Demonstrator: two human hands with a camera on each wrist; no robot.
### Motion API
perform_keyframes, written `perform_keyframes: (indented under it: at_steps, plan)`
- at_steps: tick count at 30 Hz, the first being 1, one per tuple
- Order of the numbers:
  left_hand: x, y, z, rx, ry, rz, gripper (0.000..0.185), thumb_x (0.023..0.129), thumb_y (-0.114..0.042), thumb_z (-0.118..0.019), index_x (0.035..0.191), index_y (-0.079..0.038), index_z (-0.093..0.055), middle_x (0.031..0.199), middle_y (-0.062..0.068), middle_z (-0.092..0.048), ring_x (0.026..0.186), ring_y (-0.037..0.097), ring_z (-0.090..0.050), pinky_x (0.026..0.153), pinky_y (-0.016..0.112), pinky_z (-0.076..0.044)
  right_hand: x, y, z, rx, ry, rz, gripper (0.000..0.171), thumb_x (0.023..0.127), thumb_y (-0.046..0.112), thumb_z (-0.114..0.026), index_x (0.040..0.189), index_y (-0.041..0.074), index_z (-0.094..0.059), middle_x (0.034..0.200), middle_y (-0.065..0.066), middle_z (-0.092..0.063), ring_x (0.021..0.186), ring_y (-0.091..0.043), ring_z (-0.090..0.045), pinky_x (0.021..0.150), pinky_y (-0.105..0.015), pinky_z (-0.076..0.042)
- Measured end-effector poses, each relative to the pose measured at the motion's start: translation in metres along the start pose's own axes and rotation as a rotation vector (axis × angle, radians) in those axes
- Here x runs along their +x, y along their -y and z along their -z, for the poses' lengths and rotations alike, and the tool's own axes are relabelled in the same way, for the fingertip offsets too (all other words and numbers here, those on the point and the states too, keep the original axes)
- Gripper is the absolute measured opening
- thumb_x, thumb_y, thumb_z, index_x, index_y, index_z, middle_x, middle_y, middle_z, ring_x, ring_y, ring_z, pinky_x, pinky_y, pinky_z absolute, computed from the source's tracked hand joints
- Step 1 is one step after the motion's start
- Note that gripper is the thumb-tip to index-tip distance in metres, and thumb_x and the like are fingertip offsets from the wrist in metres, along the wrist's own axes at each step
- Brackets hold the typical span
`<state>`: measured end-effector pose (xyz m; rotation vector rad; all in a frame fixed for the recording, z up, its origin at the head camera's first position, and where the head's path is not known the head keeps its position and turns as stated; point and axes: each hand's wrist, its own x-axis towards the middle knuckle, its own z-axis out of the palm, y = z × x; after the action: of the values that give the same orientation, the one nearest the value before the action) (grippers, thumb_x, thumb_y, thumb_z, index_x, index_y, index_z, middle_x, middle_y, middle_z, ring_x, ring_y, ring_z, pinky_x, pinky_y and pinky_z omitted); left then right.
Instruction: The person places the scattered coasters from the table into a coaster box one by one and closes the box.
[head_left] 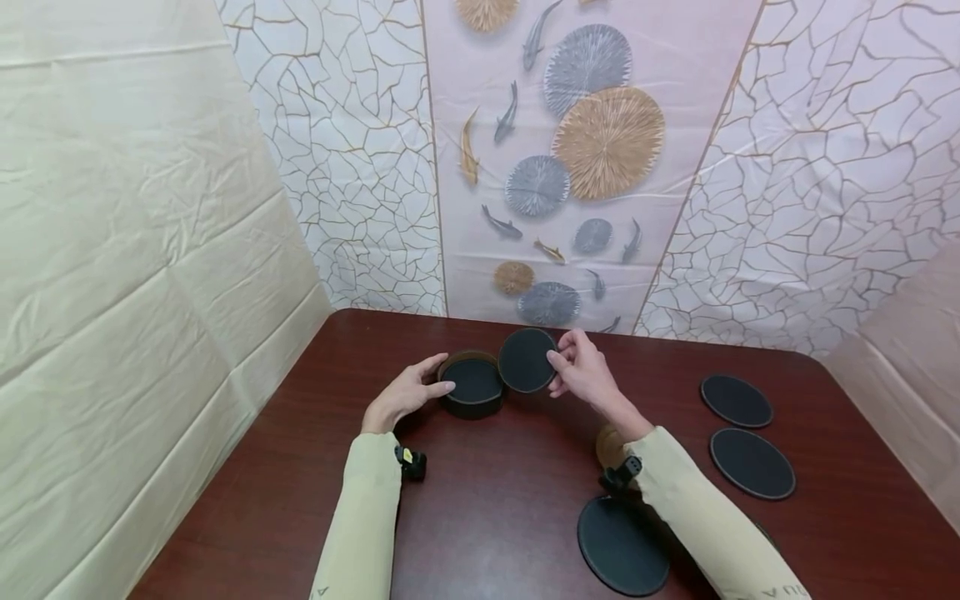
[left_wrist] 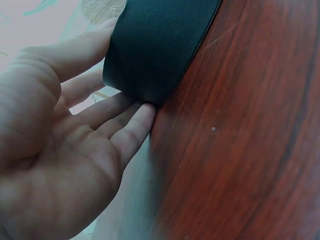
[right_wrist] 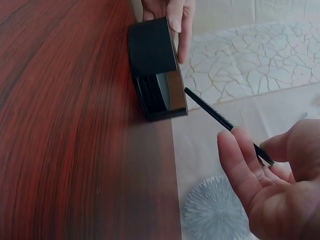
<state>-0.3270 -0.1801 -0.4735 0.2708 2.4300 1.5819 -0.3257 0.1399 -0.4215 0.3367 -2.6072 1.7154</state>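
Observation:
A round black coaster holder (head_left: 472,411) with a brown inner wall stands towards the back of the table. My left hand (head_left: 405,395) grips it from the left, thumb at the rim and fingers around the side. Through a cutout in its wall, the right wrist view shows several dark coasters stacked inside the holder (right_wrist: 151,47). Just right of it, my right hand (head_left: 587,372) pinches a round black coaster (head_left: 525,362) by its right edge between thumb and fingers. That coaster (right_wrist: 210,111) is tilted, its far edge close to the holder's rim.
Two black coasters, an upper one (head_left: 737,400) and a lower one (head_left: 752,464), lie at the right of the table (head_left: 487,517). A larger-looking black disc (head_left: 622,546) lies nearer, partly under the right sleeve. A brown round thing (head_left: 608,446) is half hidden by the right forearm.

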Motion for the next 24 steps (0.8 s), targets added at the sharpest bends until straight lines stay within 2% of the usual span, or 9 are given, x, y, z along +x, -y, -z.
perform_keyframes:
  at_steps: [14,24]
  plan:
    - [0.001,0.001,-0.001,-0.008,0.000,0.008,0.071,0.092,-0.030,-0.069,0.154,-0.021,-0.035,0.154,0.006,-0.042,0.145,0.027,-0.036,0.113,0.047,-0.036,0.013,0.005,-0.028,0.008,0.016,0.012,0.023,0.100,0.015,-0.057,0.112,0.003,-0.042,0.080,-0.023,-0.062,0.052,-0.024,-0.067,0.064,-0.055,-0.057]
    - [0.000,-0.001,-0.001,-0.009,-0.007,0.017,0.070,0.092,-0.030,-0.070,0.153,-0.023,-0.036,0.153,0.005,-0.043,0.145,0.025,-0.037,0.114,0.045,-0.036,0.018,0.008,-0.048,0.029,0.042,0.006,0.022,0.100,0.015,-0.057,0.111,0.004,-0.042,0.080,-0.019,-0.060,0.055,-0.027,-0.068,0.063,-0.053,-0.058]
